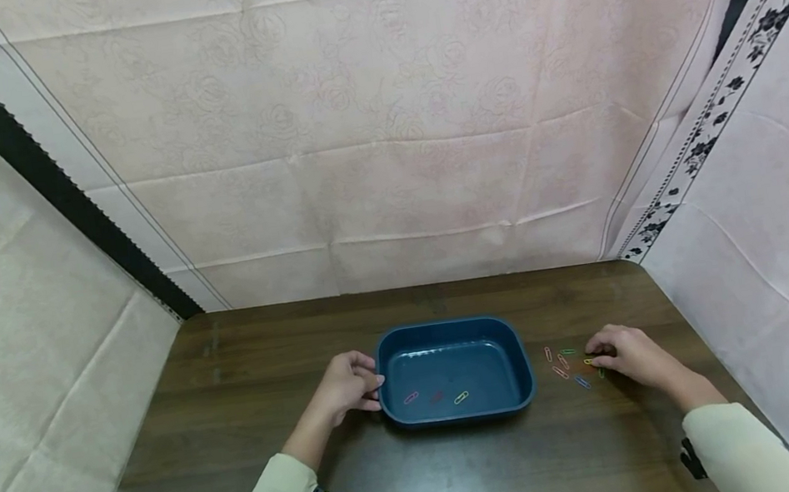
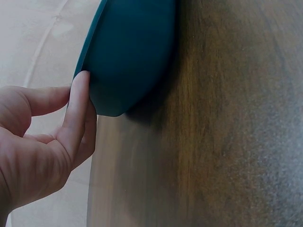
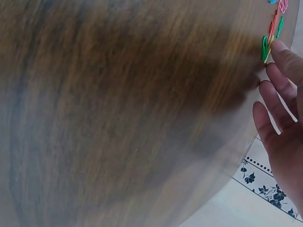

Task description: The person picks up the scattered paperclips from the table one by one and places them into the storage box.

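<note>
A dark blue rectangular tray (image 1: pixel 459 415) sits on the brown table, with a pink paper clip (image 1: pixel 412 397), a red paper clip (image 1: pixel 437 397) and a yellow one (image 1: pixel 461 397) lying inside. My left hand (image 1: pixel 352 383) pinches the tray's left rim between thumb and fingers, as the left wrist view shows close up. To the right of the tray, my right hand (image 1: pixel 629 354) holds a yellow paper clip (image 3: pixel 269 51) at its thumb and fingertips, low over the wood. Beside those fingertips lies a green paper clip (image 3: pixel 264 48).
Several loose paper clips lie between the tray and my right hand, among them a blue one (image 1: pixel 583 382) and a pink one (image 1: pixel 548 354). Pale cloth (image 1: pixel 388 196) hangs behind the wooden table (image 1: pixel 428 485), with more cloth along both sides.
</note>
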The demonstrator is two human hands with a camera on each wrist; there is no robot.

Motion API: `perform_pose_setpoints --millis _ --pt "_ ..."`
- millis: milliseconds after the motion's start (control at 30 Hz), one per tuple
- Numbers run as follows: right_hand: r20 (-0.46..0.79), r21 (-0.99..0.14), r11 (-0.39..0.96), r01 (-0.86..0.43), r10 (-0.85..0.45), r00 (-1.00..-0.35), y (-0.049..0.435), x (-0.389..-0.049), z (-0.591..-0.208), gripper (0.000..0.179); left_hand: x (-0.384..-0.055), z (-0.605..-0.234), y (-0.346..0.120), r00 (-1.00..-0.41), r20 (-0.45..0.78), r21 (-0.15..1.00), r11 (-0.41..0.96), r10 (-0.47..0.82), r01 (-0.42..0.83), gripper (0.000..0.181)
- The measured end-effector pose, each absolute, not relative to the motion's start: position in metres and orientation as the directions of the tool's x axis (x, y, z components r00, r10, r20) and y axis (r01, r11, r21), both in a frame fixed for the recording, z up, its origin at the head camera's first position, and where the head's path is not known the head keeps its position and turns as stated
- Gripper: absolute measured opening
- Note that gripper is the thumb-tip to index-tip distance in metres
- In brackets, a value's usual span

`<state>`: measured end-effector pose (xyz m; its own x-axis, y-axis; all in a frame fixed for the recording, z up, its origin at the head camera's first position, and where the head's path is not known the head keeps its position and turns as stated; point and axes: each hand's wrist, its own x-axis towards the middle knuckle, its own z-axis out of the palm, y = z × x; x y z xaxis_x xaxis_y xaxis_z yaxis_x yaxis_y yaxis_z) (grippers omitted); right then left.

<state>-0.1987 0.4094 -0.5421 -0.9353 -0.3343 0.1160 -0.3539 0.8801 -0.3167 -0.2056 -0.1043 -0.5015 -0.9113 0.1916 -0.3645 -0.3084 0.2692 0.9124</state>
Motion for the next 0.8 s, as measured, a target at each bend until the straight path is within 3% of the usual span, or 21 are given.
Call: perform_pose_setpoints --millis 800 --pt "0.08 -0.296 0.887 -0.355 -0.347 -0.935 0.4019 -0.2011 -0.5379 0.015 -0.2053 -0.501 -0.1034 -0.914 -0.356 0.918 0.255 0.197 -0.302 0.029"
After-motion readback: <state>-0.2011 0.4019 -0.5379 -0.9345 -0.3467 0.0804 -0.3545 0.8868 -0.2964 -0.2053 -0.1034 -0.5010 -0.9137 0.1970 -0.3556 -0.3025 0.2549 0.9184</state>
